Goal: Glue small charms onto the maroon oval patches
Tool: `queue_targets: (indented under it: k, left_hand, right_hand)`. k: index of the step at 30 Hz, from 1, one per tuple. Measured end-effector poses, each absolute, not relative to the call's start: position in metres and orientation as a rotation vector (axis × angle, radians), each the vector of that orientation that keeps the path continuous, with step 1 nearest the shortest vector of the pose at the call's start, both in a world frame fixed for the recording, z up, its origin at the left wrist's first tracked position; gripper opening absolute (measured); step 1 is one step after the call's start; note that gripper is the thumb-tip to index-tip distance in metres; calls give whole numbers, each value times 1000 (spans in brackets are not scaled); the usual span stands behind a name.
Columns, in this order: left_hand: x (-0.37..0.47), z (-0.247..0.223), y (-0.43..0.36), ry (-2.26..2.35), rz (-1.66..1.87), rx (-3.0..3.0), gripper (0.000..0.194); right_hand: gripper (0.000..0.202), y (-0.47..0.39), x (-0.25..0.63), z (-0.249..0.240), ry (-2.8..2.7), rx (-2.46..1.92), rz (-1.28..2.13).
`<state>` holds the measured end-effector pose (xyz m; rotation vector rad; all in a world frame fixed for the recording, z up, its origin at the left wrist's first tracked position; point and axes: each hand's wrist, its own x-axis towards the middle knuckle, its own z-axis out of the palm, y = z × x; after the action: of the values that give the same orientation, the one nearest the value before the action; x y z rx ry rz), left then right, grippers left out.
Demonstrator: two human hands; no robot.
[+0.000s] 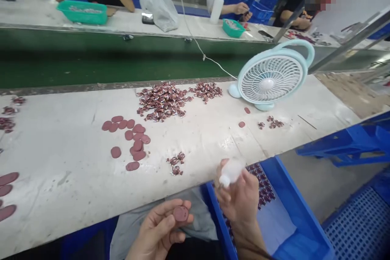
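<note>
A: The red disc (180,213) sat pinched at the fingertips of the left hand (158,231), low in the view, below the near edge of the tabletop (61,162). The fingers (166,222) were closed on it, thumb against its edge.

B: And the right hand (240,199)?

A: Just to the right of the disc and a little higher, its fingers were wrapped round a small clear bottle (230,172), blurred, with the nozzle end tilted down and left toward the disc. Bottle and disc were near each other but apart.

B: What about containers?

A: At the far left of the far bench, a green tray (83,12) held pale small parts. Further right there was a clear plastic bag (160,7), a white squeeze bottle (216,8), then a smaller green tray (233,28) beside another person's hand. The blue bin (304,227) under the right hand held small dark-red pieces on a pale sheet.

B: And on the tabletop?

A: Loose red discs (131,138), a heap of small red-and-white pieces (164,101), and a pale blue fan (269,77) at the right.

B: Any writing?

A: None that could be read.
</note>
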<state>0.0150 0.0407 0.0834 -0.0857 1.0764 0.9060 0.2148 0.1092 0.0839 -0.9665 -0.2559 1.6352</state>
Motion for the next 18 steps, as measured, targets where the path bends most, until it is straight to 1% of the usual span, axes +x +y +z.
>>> queue_targets:
  k: [2, 5, 9, 12, 14, 17, 18]
  left_hand:
    - [18, 82, 41, 1056, 914, -92, 43]
    - [21, 80, 41, 1042, 944, -90, 41]
    - [21, 79, 41, 1021, 987, -120, 36]
    - [19, 78, 42, 1052, 1015, -123, 32]
    - [18, 79, 42, 1056, 1032, -80, 37]
    - [18, 79, 40, 1013, 1044, -8, 54]
    - [18, 79, 39, 1001, 1039, 6, 56]
  right_hand:
    - [50, 86, 205, 85, -399, -1085, 1587]
    - [51, 60, 192, 80, -530, -1175, 1544]
    - [53, 51, 186, 74, -485, -1185, 1520]
    - [54, 56, 184, 80, -463, -1202, 1532]
    - [57, 59, 181, 87, -456, -1244, 1496]
    - [59, 56, 175, 97, -463, -1296, 1444]
    - [58, 53, 173, 98, -494, -1298, 1446]
